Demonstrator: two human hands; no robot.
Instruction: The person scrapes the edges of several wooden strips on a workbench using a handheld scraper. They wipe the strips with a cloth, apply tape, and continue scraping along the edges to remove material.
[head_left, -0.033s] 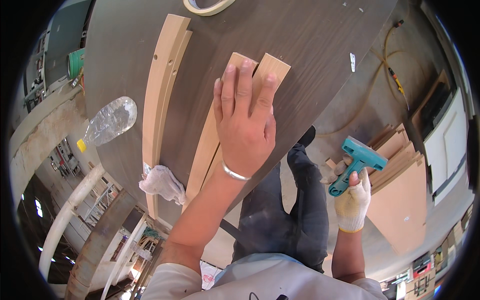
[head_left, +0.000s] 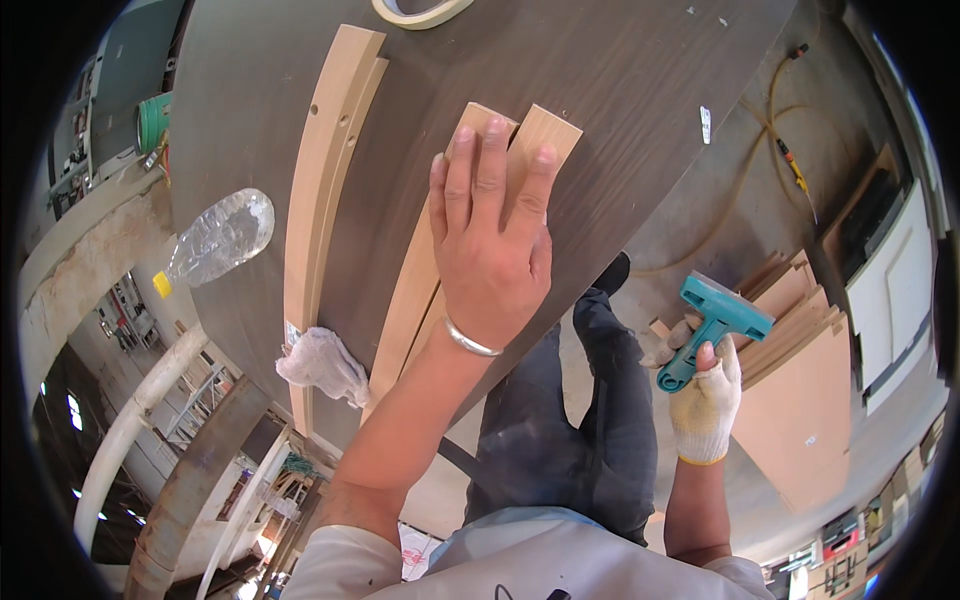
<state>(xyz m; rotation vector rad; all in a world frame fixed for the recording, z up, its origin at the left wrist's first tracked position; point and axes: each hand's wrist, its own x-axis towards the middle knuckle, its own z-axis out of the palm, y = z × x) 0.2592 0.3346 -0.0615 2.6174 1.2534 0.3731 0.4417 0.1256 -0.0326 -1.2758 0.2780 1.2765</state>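
My left hand (head_left: 492, 235), bare with a silver bangle at the wrist, lies flat with fingers apart across two pale wooden strips (head_left: 408, 305). The strips rest side by side on a dark wood-grain table (head_left: 640, 80), a narrow gap between their far ends. Off the table's right edge, my right hand (head_left: 705, 400) wears a whitish knit glove that leaves the thumb tip bare. It is closed round the handle of a teal T-shaped scraper-like hand tool (head_left: 722, 312), wide head up. What the head's working face carries is hard to make out.
Left of my left hand lie curved wooden pieces with holes (head_left: 318, 170). A crumpled white cloth (head_left: 325, 368) touches their near end. Beyond are a clear plastic bottle (head_left: 225, 237) and a tape roll (head_left: 425, 18). Stacked boards (head_left: 795, 400) and a yellowish hose (head_left: 735, 225) are at right.
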